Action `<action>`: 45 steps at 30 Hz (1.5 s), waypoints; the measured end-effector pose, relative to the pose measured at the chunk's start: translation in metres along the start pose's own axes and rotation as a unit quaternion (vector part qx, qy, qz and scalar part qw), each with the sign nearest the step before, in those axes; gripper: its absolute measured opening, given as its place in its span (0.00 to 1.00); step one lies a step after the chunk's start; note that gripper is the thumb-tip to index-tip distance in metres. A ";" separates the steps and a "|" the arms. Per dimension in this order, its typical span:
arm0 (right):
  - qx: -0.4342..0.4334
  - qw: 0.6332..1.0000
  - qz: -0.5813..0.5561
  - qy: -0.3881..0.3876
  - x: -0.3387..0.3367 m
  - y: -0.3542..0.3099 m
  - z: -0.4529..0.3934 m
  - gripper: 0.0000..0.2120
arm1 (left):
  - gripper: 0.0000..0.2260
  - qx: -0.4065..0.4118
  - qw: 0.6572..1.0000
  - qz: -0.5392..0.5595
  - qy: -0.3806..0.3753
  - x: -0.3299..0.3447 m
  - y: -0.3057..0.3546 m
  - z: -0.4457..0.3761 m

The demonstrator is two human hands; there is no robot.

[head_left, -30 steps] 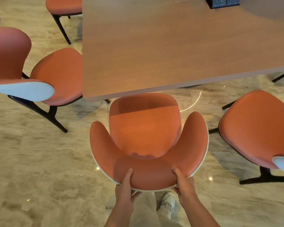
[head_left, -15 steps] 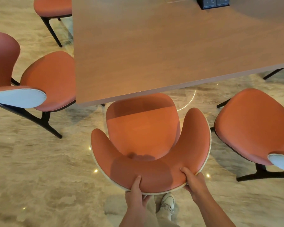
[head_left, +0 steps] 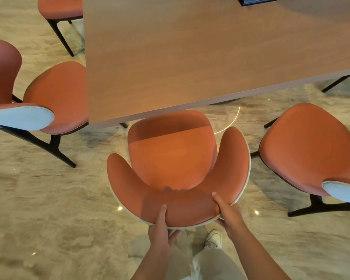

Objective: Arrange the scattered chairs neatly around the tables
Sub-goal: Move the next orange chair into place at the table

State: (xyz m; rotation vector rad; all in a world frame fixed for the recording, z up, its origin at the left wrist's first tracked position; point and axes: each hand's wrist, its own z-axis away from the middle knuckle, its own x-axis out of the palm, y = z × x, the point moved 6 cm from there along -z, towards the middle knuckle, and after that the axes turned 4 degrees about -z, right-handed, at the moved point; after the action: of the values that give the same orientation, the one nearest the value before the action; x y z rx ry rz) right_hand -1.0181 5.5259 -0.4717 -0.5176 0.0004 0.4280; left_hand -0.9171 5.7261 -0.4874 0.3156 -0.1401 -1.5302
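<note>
An orange chair (head_left: 174,158) with a curved backrest stands right in front of me, the front of its seat tucked just under the near edge of the wooden table (head_left: 190,57). My left hand (head_left: 161,227) grips the backrest's top rim near its middle, thumb on the orange inside. My right hand (head_left: 227,213) grips the same rim further right, thumb over the padding. The chair's legs are hidden beneath its seat.
A second orange chair (head_left: 57,98) sits at the table's left corner, a third (head_left: 309,148) stands to the right, and a fourth (head_left: 59,7) at the far left. A dark box (head_left: 257,0) lies on the table top. My shoe (head_left: 213,238) is on the marble floor.
The chair's backrest has turned, its right arm swinging toward the table, and both my hands have shifted right along the rim with it.
</note>
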 end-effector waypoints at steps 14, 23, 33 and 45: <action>0.049 0.989 -0.060 -0.123 -0.033 -0.020 0.024 0.16 | 0.17 0.070 0.993 0.096 0.002 0.032 -0.043 0.039; -0.103 0.973 -0.049 -0.200 -0.140 -0.097 0.068 0.19 | 0.21 0.205 0.971 0.014 -0.123 0.111 -0.081 0.159; -0.156 0.940 -0.255 -0.165 -0.269 -0.170 0.081 0.30 | 0.25 0.291 0.919 -0.102 -0.247 0.247 -0.091 0.262; -0.236 0.906 -0.350 -0.037 -0.407 -0.253 0.063 0.29 | 0.24 0.235 0.873 -0.192 -0.383 0.421 -0.138 0.313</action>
State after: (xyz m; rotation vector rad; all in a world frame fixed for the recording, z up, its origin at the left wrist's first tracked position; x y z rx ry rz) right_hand -1.2951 5.1962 -0.2522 -0.9317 -0.3627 -0.2742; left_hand -1.1209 5.2711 -0.2744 0.0959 -1.1503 -1.9394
